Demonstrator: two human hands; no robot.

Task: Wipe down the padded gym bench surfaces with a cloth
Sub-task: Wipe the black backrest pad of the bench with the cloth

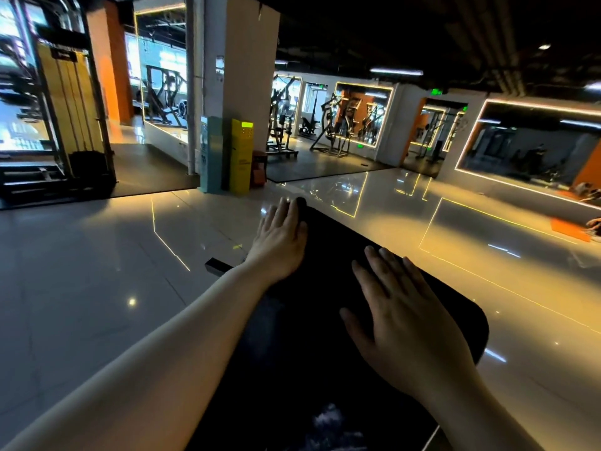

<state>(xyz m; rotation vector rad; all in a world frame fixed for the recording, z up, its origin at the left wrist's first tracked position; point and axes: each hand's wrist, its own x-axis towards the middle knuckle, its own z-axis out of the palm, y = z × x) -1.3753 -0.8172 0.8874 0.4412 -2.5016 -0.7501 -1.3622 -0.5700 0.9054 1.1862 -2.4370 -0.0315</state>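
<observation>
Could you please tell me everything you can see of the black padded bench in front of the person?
The padded bench is a long black pad with rounded corners, matte and very dark. It runs from the near bottom edge away toward the glossy tiled floor. The left hand lies flat near its far end, the right hand flat nearer its right edge. No cloth is clearly visible.

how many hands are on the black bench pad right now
2. The left hand lies flat at the far left edge of the black bench pad, fingers reaching its far end. The right hand lies flat nearer the camera, toward the pad's right edge. No cloth is visible.
</observation>
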